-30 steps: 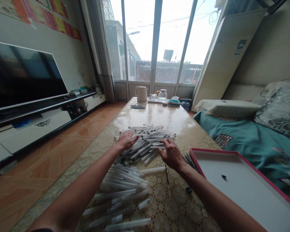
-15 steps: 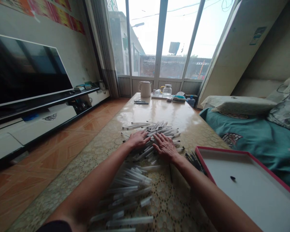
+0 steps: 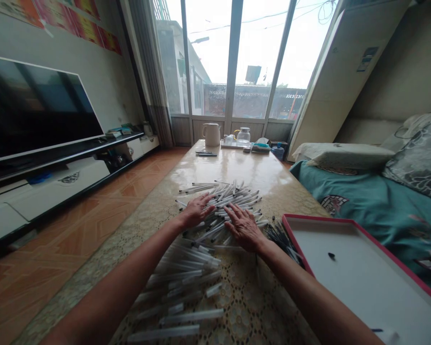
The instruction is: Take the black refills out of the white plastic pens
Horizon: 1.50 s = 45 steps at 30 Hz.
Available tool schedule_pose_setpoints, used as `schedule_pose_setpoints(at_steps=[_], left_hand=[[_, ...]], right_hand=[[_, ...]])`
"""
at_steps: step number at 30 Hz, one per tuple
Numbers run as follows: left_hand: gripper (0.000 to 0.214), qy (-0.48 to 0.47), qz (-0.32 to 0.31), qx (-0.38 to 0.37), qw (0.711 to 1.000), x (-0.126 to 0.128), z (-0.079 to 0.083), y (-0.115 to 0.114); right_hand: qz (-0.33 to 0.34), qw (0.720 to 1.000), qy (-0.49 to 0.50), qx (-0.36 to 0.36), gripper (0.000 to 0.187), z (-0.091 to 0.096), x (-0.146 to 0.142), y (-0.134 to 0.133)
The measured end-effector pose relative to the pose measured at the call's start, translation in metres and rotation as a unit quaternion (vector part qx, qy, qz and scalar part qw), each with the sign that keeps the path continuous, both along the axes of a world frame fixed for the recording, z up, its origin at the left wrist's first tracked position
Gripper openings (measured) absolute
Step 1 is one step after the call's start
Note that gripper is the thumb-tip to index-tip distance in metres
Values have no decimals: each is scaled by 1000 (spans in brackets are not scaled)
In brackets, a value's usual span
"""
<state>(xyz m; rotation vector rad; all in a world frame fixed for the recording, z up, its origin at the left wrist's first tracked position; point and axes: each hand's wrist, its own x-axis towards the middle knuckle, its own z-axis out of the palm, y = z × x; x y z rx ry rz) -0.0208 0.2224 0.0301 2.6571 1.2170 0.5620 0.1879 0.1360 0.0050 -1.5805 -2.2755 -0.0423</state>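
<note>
Right now, a heap of thin white sticks (image 3: 237, 195) with dark tips lies on the desk (image 3: 244, 165), just past my fingers and in the gap between my two hands. My left hand (image 3: 196, 212) is at the near left side of the heap, with its fingers spread wide. My right hand (image 3: 246, 229) is at the near right side, back up, its fingers spread too, over the edge of the heap. I cannot tell what is under my palms. Closer to me, between my arms, lie lots of cloudy clear tubes (image 3: 191, 273). Thin black sticks (image 3: 280, 238) lie right of my right hand, beside a white tray (image 3: 366, 282) with a pink rim. A little dark bit (image 3: 332, 257) sits in it. At the far end stand a jug (image 3: 211, 135) and a glass pot (image 3: 243, 137).
</note>
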Motion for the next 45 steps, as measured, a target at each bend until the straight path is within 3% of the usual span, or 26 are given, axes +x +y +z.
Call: schedule_pose_setpoints(at_steps=[6,11,17,21,23,26,30,35,38,40,42,43,45], left_hand=[[34,-51,24,11,998,-36,21,-50],[26,-24,-3,16,1000,-53,8,-94],[32,20,-2,47,999,-55,-4,-106],[29,14,-6,37,999,-61,-3,-107],[28,11,-7,29,999,-64,-2,-108],[32,-10,2,25,1000,-62,3,-115],[32,-102,-6,-29,994,-45,16,-142],[31,-150,-35,-103,983,-19,17,-184],[16,-144,-43,-94,984,-16,10,-195],[19,-124,-52,-74,988,-19,7,-196],[20,-92,-57,-38,993,-24,6,-195],[19,-72,-61,-13,995,-26,6,-195],[16,-32,-80,43,995,-28,7,-196]], right_hand=[[54,998,35,14,23,24,-17,-17],[104,994,41,13,20,24,-48,-26],[79,994,67,24,14,19,-61,-25],[54,991,110,47,12,34,-51,-31],[31,981,179,72,12,44,-43,-39],[-3,919,388,76,9,53,-33,-59],[0,790,608,-72,20,44,-30,-95],[-22,660,730,-175,27,22,-34,-130],[-21,623,751,-217,28,16,-27,-142],[-4,629,731,-263,26,15,-16,-146],[13,666,683,-299,26,16,-4,-148],[18,701,645,-303,27,17,1,-148],[29,804,526,-274,27,21,7,-149]])
